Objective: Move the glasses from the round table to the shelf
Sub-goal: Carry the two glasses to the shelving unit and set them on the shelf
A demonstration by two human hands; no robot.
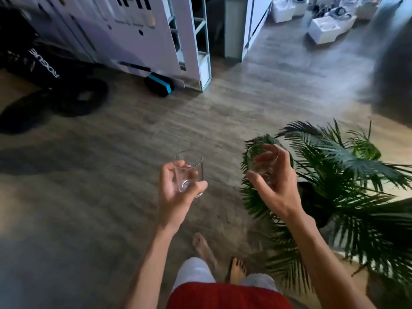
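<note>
I hold two clear empty drinking glasses above a wooden floor. My left hand grips one glass from below and behind, upright. My right hand wraps around the second glass, fingers over its far side, thumb on the near side. A white and pale-blue shelf unit stands ahead at the upper middle, seen from its side. The round table is out of view.
A potted palm in a dark pot spreads at the right, right by my right hand. Black gym gear and a black-and-blue object lie on the floor at left. White boxes sit far right. My bare feet show below.
</note>
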